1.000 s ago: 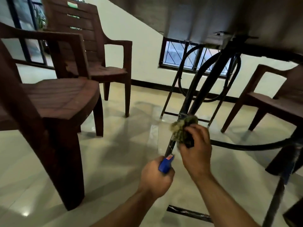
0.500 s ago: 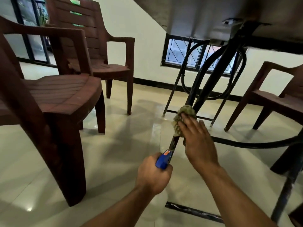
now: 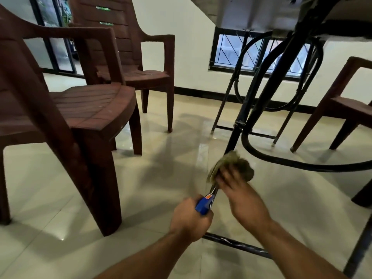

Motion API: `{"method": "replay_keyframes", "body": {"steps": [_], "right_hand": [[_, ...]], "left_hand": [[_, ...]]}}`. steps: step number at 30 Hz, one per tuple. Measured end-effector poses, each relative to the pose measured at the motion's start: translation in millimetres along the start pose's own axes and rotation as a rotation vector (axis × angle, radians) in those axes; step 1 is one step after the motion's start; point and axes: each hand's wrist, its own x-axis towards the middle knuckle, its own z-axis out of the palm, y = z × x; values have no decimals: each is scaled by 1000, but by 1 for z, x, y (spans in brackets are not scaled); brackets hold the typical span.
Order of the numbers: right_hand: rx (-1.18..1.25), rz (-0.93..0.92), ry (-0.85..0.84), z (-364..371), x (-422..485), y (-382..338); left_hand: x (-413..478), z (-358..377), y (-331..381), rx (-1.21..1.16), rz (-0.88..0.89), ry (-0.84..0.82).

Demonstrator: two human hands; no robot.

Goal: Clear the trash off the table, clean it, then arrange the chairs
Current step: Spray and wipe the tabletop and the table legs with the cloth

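I am looking from low down, under the table. My right hand (image 3: 241,196) is closed on a greenish-brown cloth (image 3: 231,165) pressed around a slanted black table leg (image 3: 239,125). My left hand (image 3: 190,218) grips a blue object with an orange label (image 3: 203,204), probably a spray bottle, just below and left of the cloth. The table's pale underside (image 3: 251,11) fills the top right. The right hand is motion-blurred.
A brown plastic chair (image 3: 66,109) stands close at the left, a second brown chair (image 3: 141,63) behind it, a third chair (image 3: 342,101) at the right. A black ring (image 3: 302,167) and a floor bar (image 3: 237,243) belong to the table frame. Glossy tile floor lies all around.
My right hand has slid the cloth down the table leg, nearer to my left hand. The view has tilted up slightly.
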Motion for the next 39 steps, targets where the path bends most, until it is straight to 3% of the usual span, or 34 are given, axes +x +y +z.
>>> {"method": "replay_keyframes", "body": {"steps": [2,4,9,14,15,19,24,25,29,33,37,39], "right_hand": [[-29,-107,-118,12,-21,-2],[-109,-154,-78,10,-16,8],[-202,-16,56,-7,18,8],[-306,-543,-68,31,-2,11],[-312,-541,-34,31,2,17],[-284,-158,97,36,15,15],[-284,-696,-134,80,-14,1],[-268,-695,-141,79,-13,2],[-201,-403,-81,86,-21,-8],[-151,-715,-257,115,-44,-21],[-123,-423,-222,111,-47,-25],[-128,-520,-345,125,-58,-36]], "left_hand": [[-2,1,-4,29,-7,-18],[-2,3,-8,53,-13,-36],[-9,10,-15,119,-16,-76],[-9,22,-41,90,-34,-8],[-9,25,-46,67,-45,11],[-12,41,-67,-34,-96,43],[-17,49,-74,-32,-103,89],[-17,49,-76,-41,-104,78],[-18,51,-88,-37,-153,59],[-20,50,-95,-38,-120,106],[-22,47,-101,-8,-148,97],[-26,46,-106,4,-166,104]]}}
